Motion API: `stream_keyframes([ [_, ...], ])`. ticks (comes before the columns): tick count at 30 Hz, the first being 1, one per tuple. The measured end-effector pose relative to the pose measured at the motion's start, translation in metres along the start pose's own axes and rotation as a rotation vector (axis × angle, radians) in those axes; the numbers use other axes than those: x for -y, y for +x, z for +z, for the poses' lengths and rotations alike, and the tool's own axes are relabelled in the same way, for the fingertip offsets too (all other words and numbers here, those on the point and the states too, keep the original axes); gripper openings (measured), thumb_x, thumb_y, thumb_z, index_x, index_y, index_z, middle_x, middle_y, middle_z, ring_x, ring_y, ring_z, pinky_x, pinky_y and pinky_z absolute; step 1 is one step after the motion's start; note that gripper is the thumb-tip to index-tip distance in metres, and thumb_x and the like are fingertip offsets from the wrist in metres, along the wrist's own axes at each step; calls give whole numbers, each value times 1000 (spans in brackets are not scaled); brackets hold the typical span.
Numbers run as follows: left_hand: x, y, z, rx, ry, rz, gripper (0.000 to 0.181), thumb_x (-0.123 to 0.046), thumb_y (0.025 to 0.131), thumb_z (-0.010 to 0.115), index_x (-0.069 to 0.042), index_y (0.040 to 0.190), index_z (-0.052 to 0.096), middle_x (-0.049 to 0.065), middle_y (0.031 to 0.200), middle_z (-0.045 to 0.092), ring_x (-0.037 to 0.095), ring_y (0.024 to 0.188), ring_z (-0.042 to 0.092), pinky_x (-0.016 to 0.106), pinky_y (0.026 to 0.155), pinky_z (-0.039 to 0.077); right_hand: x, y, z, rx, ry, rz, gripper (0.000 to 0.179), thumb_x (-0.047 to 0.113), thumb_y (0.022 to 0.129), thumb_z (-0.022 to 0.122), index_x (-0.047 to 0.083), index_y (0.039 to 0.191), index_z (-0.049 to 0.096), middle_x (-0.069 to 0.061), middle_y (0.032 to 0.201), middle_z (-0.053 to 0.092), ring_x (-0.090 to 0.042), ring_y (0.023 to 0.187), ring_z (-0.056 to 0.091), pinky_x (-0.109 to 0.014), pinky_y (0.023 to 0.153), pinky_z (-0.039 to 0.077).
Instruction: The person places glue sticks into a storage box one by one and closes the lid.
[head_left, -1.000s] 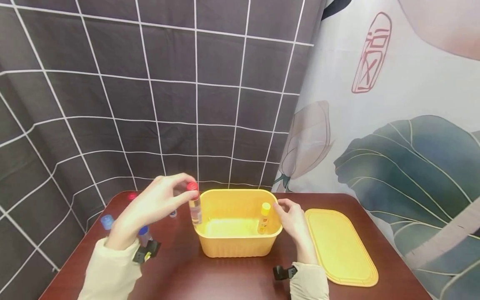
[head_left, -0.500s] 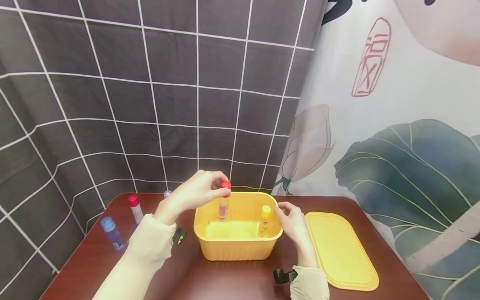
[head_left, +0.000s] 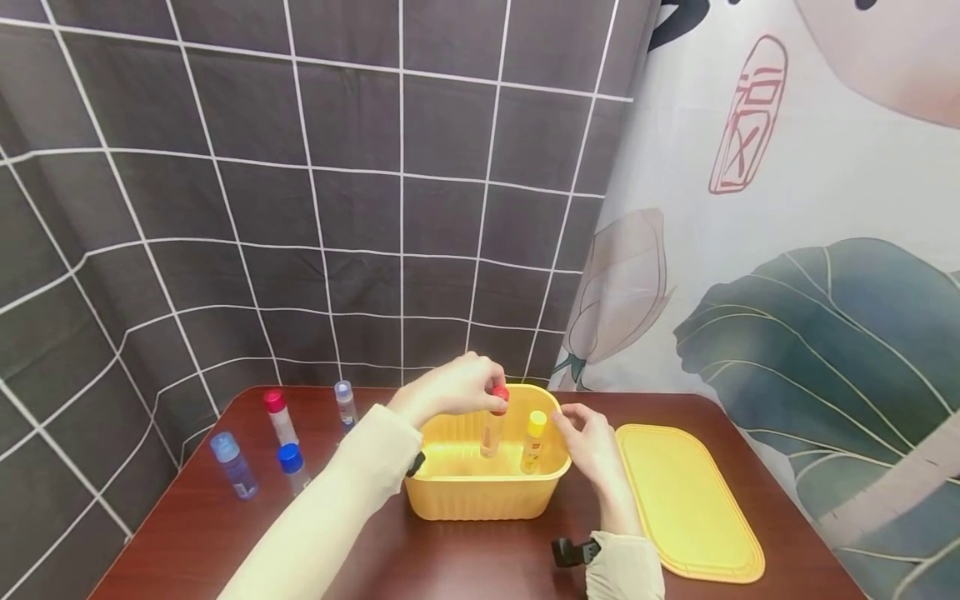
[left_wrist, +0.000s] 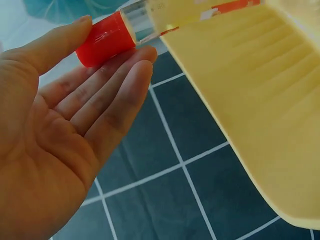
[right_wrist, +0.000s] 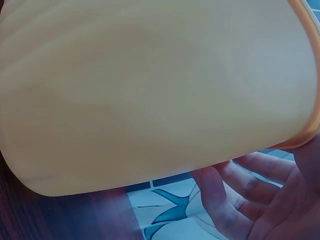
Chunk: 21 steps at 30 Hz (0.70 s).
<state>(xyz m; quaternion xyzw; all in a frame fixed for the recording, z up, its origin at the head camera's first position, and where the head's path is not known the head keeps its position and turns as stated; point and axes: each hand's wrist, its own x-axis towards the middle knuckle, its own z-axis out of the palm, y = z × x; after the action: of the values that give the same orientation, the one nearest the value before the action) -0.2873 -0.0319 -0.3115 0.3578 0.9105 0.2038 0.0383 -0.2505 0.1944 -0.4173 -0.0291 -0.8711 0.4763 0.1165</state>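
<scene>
My left hand [head_left: 463, 385] pinches the red cap of a slim clear bottle [head_left: 492, 435] between thumb and fingers. The bottle hangs nearly upright inside the yellow bin [head_left: 480, 498]; I cannot tell whether its base touches the floor of the bin. In the left wrist view the red cap [left_wrist: 106, 40] sits between the thumb and fingertips, with the bin wall [left_wrist: 240, 85] beside it. A yellow-capped bottle [head_left: 533, 443] stands inside the bin at the right. My right hand [head_left: 592, 442] grips the bin's right rim, with fingers [right_wrist: 255, 175] outside the wall.
Left of the bin stand a light-blue bottle [head_left: 234, 467], a red-capped white bottle [head_left: 281, 418], a blue-capped bottle [head_left: 292, 467] and a small clear one [head_left: 347, 407]. A flat yellow lid [head_left: 690, 500] lies on the table at right. A grid-patterned curtain [head_left: 360, 208] hangs behind.
My left hand has carried the red-capped bottle rightward from the bin's left rim to beside the yellow-capped bottle. The bottles at left have come into fuller view. My right hand stays at the rim.
</scene>
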Motion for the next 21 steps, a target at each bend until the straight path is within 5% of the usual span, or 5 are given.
stream_keyframes([
  [10, -7, 27, 17, 104, 116, -51, 16, -21, 84, 78, -17, 75, 65, -7, 66, 59, 11, 66, 54, 23, 62, 46, -1, 1, -1, 15, -5, 16, 31, 23, 95, 64, -2, 115, 66, -17, 101, 69, -28, 88, 66, -41, 78, 56],
  [21, -6, 37, 34, 212, 165, -85, 15, -12, 81, 79, -15, 76, 65, -6, 70, 59, 12, 66, 54, 22, 59, 45, -3, 1, 0, 11, 6, -5, 29, 21, 95, 65, -1, 113, 67, -15, 97, 70, -26, 85, 66, -39, 75, 56],
])
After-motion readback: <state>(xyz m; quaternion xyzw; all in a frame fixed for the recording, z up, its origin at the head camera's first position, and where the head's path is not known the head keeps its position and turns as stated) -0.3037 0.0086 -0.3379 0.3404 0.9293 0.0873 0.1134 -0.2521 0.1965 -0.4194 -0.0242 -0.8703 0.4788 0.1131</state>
